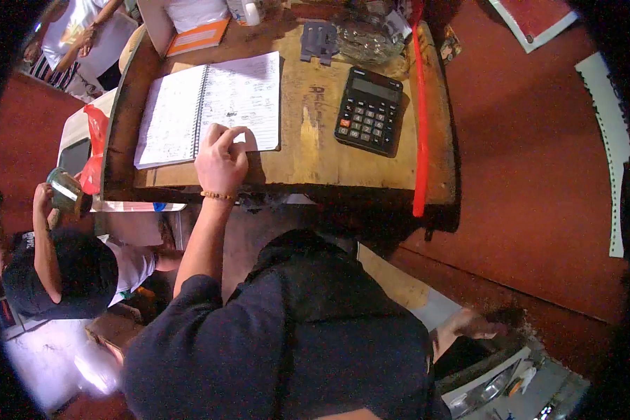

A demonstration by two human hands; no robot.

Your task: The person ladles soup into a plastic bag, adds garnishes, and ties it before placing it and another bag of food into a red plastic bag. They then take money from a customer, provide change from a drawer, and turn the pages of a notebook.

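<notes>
Floor (525,161), red, spreading across the right of the frame. Tabletop (350,171), worn wood, across the upper middle; carries most of the articles below. Co-worker in a black cap (63,273), lower left, one raised hand around a glassy jar (66,190). Spiral notebook (248,80), lined, handwritten, laid flat left of centre with its lower edge toward the wearer, apparently so the writing can be read straight on. Grey tray (556,381), cut off at lower right, with small shiny articles inside, perhaps to keep loose pieces together. Casio calculator (368,112), black, right of the notebook and apart from it, keys toward the wearer, presumably for easy reach beside the pages. Red strip (419,126), running down the tabletop's right side; purpose unclear. Clear plastic packaging (367,43) and orange-and-white booklet (197,38), both toward the far edge, likely to leave the near part for the notebook. Left hand (222,159), fingers bent, resting at the notebook's lower edge on the right page, possibly to steady it; no pen discernible. Right hand (469,325), lower right, well apart from the left and near the grey tray; blurred, so whether it grips anything cannot be told. White bottle (251,13), top edge. Beaded bracelet (219,195), on the left wrist.
</notes>
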